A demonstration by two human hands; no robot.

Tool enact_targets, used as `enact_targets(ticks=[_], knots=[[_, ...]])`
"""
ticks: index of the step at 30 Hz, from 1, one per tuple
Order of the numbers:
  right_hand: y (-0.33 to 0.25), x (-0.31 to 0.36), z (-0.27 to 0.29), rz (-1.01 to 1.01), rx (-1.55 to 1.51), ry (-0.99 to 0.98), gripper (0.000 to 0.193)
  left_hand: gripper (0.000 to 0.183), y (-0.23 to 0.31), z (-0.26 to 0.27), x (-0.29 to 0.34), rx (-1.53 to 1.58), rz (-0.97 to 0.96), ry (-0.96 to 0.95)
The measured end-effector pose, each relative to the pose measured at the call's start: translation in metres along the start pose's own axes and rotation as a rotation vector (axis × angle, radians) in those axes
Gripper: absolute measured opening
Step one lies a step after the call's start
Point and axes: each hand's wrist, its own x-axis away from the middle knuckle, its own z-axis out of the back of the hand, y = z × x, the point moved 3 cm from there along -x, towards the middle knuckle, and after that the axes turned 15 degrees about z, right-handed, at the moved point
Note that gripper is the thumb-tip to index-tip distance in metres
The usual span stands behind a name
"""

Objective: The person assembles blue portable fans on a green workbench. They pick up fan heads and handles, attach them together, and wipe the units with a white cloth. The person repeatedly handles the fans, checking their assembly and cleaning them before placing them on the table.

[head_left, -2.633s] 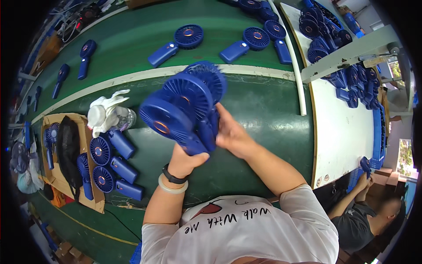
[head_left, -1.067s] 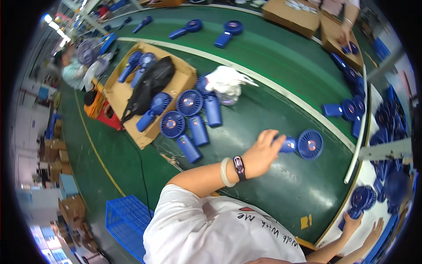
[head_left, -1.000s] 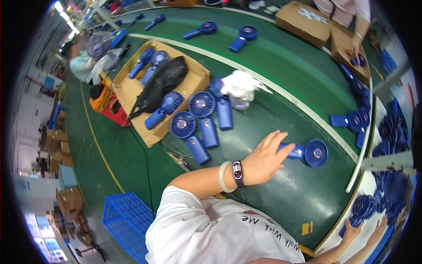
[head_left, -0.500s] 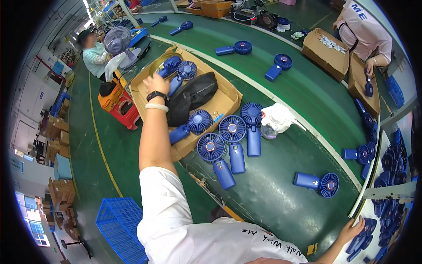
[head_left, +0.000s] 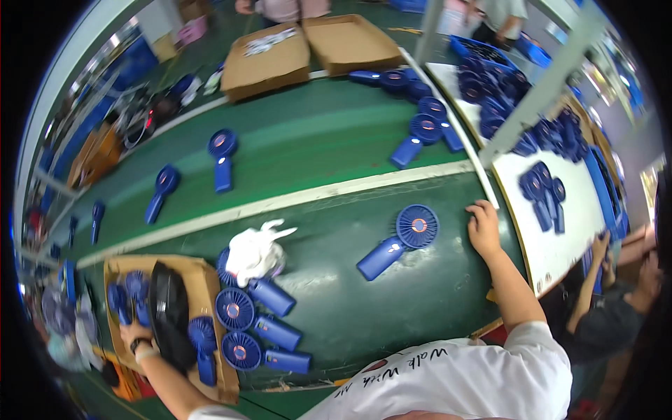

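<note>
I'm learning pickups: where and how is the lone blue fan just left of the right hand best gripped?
Probably across its handle, coming from the near side: that smooth, narrow bar points left and back toward the wearer, while the broad, slotted fan head lies farther away.

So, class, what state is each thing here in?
Left hand: inside the carton, at fans, grip unclear
Right hand: no fan held, beside the white pole
Lone fan: lying flat, unheld
Carton: open
Black bag: lying in the carton
White glove: draped over a container
</note>
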Motion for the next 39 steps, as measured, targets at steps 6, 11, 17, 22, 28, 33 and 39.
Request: enact_targets(ticks=[6, 11, 17, 22, 28, 33, 39], knots=[[-0.002, 0.010, 0.003, -0.046, -0.012, 0.012, 0.024, 0.056, -0.003, 0.041, 0.016, 0.251, 0.074, 0.002], [-0.001, 0.008, 0.005, -0.084, -0.081, 0.022, 0.025, 0.052, -0.016, 0.061, 0.026, 0.445, 0.127, 0.286], [0.000, 0.001, 0.005, -0.103, -0.188, 0.044, 0.030, 0.051, -0.034, 0.140, 0.041, 0.615, 0.128, 0.678], [-0.019, -0.040, 0.013, -0.024, -0.460, 0.128, 0.029, 0.037, -0.010, 0.267, 0.125, 0.831, -0.179, 0.893], [-0.063, -0.102, 0.025, -0.166, -1.518, -0.101, 0.039, 0.029, 0.067, 0.366, 0.278, 0.925, -0.905, 0.916], [-0.074, -0.130, 0.040, -0.342, -2.167, -0.386, 0.068, 0.047, 0.135, 0.406, 0.390, 0.830, -1.545, 0.848], [-0.040, -0.127, 0.042, -0.339, -2.167, -0.454, 0.063, 0.043, 0.178, 0.426, 0.450, 0.710, -1.828, 0.948]])
